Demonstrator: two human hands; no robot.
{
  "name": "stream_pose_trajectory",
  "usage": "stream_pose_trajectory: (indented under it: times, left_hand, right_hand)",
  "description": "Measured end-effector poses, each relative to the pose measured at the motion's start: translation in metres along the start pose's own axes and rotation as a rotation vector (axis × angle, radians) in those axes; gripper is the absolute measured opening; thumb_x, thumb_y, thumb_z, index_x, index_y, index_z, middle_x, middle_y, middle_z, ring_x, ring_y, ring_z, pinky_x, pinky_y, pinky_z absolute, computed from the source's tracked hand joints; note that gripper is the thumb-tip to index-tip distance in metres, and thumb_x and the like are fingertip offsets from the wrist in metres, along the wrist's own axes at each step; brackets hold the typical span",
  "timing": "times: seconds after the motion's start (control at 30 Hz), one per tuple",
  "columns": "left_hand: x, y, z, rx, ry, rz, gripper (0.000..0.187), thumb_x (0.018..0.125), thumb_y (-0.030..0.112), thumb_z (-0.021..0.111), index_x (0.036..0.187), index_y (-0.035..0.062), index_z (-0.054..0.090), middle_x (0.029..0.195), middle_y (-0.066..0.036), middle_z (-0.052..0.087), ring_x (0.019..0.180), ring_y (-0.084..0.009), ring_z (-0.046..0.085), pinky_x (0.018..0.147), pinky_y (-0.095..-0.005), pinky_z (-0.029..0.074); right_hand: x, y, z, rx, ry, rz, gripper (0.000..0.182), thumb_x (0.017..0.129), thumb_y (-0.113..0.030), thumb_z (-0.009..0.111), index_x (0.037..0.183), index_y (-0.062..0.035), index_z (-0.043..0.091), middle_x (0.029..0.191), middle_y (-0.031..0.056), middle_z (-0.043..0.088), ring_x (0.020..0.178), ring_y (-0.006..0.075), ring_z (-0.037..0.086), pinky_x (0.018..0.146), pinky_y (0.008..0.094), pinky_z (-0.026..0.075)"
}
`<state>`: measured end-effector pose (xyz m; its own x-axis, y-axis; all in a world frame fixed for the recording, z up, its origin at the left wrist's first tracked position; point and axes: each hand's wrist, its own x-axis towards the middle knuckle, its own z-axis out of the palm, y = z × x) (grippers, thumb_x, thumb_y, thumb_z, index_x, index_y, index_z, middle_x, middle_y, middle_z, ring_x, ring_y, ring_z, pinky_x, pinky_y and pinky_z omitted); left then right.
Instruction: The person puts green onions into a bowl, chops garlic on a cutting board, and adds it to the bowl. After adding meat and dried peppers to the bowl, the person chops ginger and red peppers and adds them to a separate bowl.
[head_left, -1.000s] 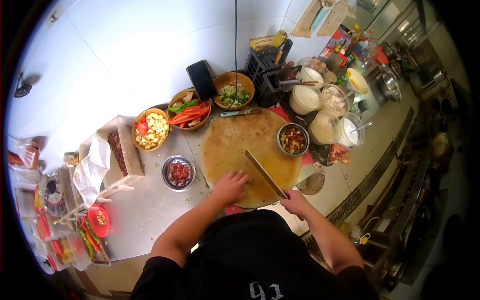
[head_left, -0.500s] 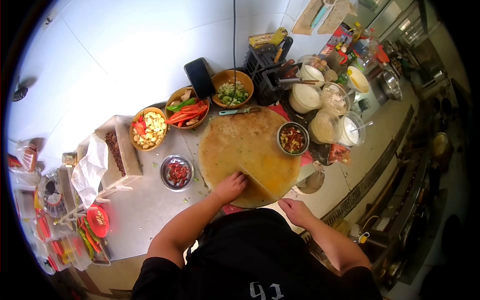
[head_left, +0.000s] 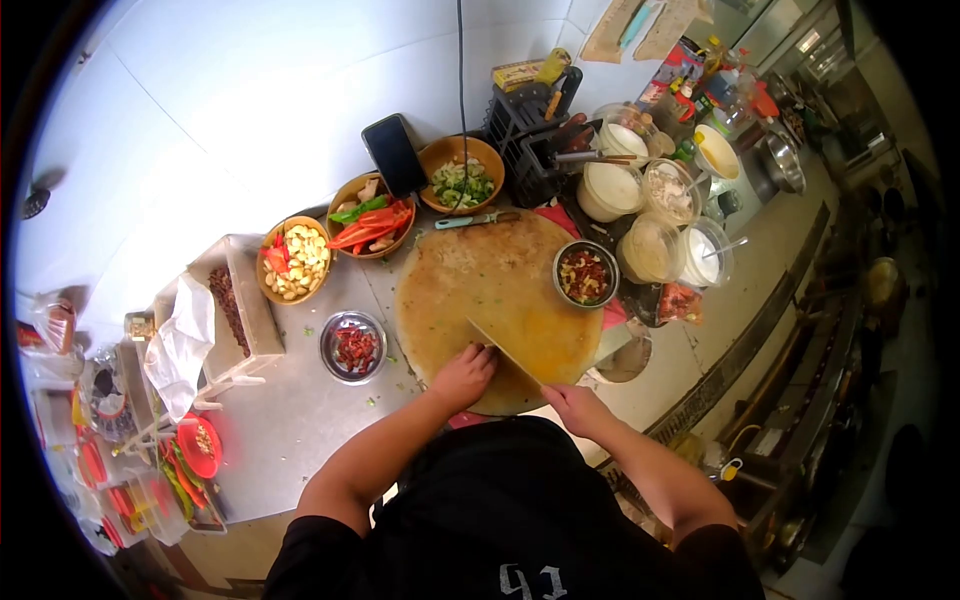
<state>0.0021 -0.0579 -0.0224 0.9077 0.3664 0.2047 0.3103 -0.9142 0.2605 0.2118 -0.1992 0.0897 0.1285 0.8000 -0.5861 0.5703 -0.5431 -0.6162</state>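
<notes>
Two bare hands work at the near edge of the round, worn wooden chopping board (head_left: 495, 300): the right hand (head_left: 572, 405) is closed around the handle of a broad steel cleaver (head_left: 505, 352), while the left hand (head_left: 463, 372) presses curled fingers on something too small to identify, just beside the blade.

Whatever lay under the left hand (head_left: 462, 374) on the chopping board (head_left: 470, 290) was hidden. The right hand (head_left: 572, 407) covered the cleaver (head_left: 505, 352) handle. The board's near edge sat behind the person's body.
</notes>
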Motion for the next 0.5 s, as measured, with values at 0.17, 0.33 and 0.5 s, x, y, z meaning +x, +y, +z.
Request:
stream_pose_trajectory:
  times: [0.17, 0.33, 0.5]
  left_hand:
    - [0.001, -0.002, -0.003, -0.022, -0.067, 0.000, 0.031, 0.084, 0.015, 0.051, 0.108, 0.0001, 0.065, 0.119, -0.013, 0.059, 0.116, -0.0287, 0.051, 0.094, -0.0344, 0.050]
    - [-0.002, -0.007, 0.018, 0.095, -0.073, 0.095, 0.031, 0.084, 0.015, 0.051, 0.107, -0.0001, 0.065, 0.123, -0.014, 0.058, 0.117, -0.0305, 0.050, 0.098, -0.0348, 0.047]
    - [-0.004, -0.003, 0.005, 0.033, -0.049, 0.032, 0.031, 0.083, 0.015, 0.052, 0.107, -0.0002, 0.065, 0.123, -0.015, 0.058, 0.118, -0.0306, 0.050, 0.101, -0.0352, 0.045]
  right_hand:
    - [-0.021, -0.009, -0.004, -0.001, 0.030, 0.019, 0.043, 0.099, -0.039, 0.047, 0.119, -0.0042, 0.064, 0.109, 0.0223, 0.067, 0.103, 0.0392, 0.063, 0.089, 0.0413, 0.050]
    - [-0.019, -0.002, 0.007, -0.010, 0.070, -0.020, 0.042, 0.099, -0.039, 0.046, 0.116, -0.0050, 0.065, 0.104, 0.0220, 0.068, 0.100, 0.0396, 0.064, 0.086, 0.0431, 0.050]
    - [0.012, -0.004, 0.011, 0.096, 0.048, -0.056, 0.044, 0.100, -0.040, 0.045, 0.110, -0.0029, 0.066, 0.101, 0.0226, 0.068, 0.097, 0.0396, 0.065, 0.085, 0.0437, 0.050]
